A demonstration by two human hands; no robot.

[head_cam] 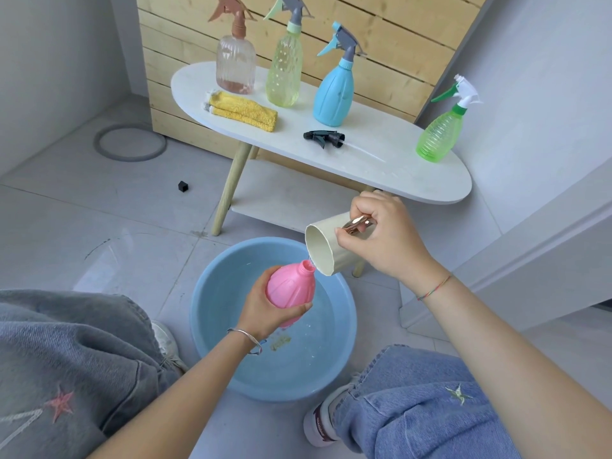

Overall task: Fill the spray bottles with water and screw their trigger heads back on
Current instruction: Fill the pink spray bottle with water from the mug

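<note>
Denim knees (430, 409) flank the blue basin (215, 342). Over it, the left hand (265, 309) grips the pink bottle (291, 286) round its belly. From two o'clock, the right hand (381, 236) holds the tipped cup (323, 248) by its handle, lip just beside the bottle's mouth. That mouth looks narrow, so a thin, steady pour seems best. At twelve o'clock, the black trigger head (326, 138) lies on the table (397, 173).

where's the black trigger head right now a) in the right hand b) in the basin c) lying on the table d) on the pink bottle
c: the black trigger head lies on the table beside the blue bottle; the pink bottle has a bare neck, and the right hand holds only a cup.
</note>
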